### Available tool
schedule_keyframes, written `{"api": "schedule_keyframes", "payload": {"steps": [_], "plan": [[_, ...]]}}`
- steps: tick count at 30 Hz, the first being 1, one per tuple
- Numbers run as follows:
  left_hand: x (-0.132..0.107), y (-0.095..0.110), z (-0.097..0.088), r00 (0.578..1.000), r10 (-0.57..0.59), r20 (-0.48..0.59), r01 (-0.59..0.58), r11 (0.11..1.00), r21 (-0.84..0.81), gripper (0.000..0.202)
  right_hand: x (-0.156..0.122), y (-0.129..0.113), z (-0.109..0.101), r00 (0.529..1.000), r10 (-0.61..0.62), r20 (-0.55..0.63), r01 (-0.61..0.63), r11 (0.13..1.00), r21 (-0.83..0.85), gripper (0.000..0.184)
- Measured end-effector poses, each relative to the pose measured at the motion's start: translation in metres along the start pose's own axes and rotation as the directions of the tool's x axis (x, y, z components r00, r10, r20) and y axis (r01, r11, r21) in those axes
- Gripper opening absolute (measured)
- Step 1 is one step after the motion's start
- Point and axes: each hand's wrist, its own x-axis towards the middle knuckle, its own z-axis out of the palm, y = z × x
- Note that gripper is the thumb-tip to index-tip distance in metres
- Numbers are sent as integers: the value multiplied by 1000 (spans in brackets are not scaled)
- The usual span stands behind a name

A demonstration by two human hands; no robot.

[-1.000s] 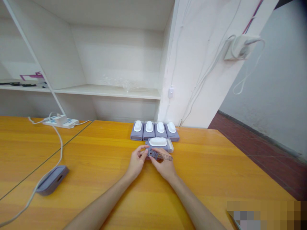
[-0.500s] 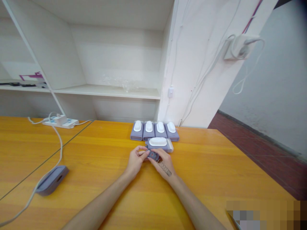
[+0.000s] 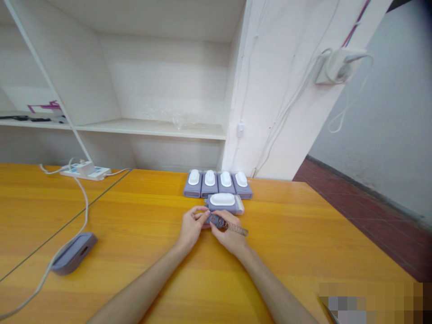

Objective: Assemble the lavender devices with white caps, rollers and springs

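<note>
Both my hands meet over the orange table (image 3: 141, 234). My left hand (image 3: 191, 227) and my right hand (image 3: 230, 236) pinch a small purple device with a clear perforated strap (image 3: 232, 228) that sticks out to the right over my right hand. Just beyond my fingers lies a purple box with a white oval lid (image 3: 223, 202), set crosswise. Behind it a row of several like purple boxes (image 3: 218, 183) stands against the wall.
A purple charging dock (image 3: 72, 253) on a white cable lies at the left front. A white power strip (image 3: 85, 171) sits at the back left. White shelves (image 3: 151, 128) rise behind the table. The table's right edge drops to a red floor (image 3: 364, 211).
The clear strap swung from pointing right, down along my right wrist, and back out to the right. My hands stayed in place.
</note>
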Motion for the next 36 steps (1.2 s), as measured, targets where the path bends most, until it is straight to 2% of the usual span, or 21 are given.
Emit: {"api": "schedule_keyframes", "payload": {"steps": [7,13,15,18,24,27,29,31,33,34,36], "plan": [[2,0,0,1000,16,-19,-16,1000,-1,41,-2,5,2,999,41,-2,-41,999,26,22],[5,-3,-5,990,82,-113,-80,997,23,35,-2,9,5,997,79,-3,-78,994,80,40],[6,-4,-7,985,102,-139,-100,995,16,35,-2,9,5,997,74,24,-76,995,60,35],[7,-6,-7,986,116,-116,-115,993,22,34,-2,8,4,996,83,25,-84,995,51,27],[9,-5,-7,994,80,-72,-78,997,26,34,-1,9,3,994,107,15,-108,992,64,26],[10,-5,-7,994,59,-95,-56,998,32,34,-1,7,2,995,101,18,-102,993,60,26],[9,-6,-7,989,69,-131,-65,997,36,36,-2,6,2,995,99,6,-99,993,65,32],[9,-6,-7,979,97,-179,-89,995,50,36,-3,6,1,996,84,-29,-82,995,61,40],[10,-6,-9,967,135,-217,-120,989,82,36,-4,8,0,993,20,-117,-21,1000,-7,46],[10,-6,-10,961,153,-232,-132,986,104,35,-5,10,0,983,-42,-181,29,997,-77,49],[11,-4,-13,949,180,-258,-143,977,156,32,-5,11,-2,923,-215,-321,125,953,-277,58]]}}
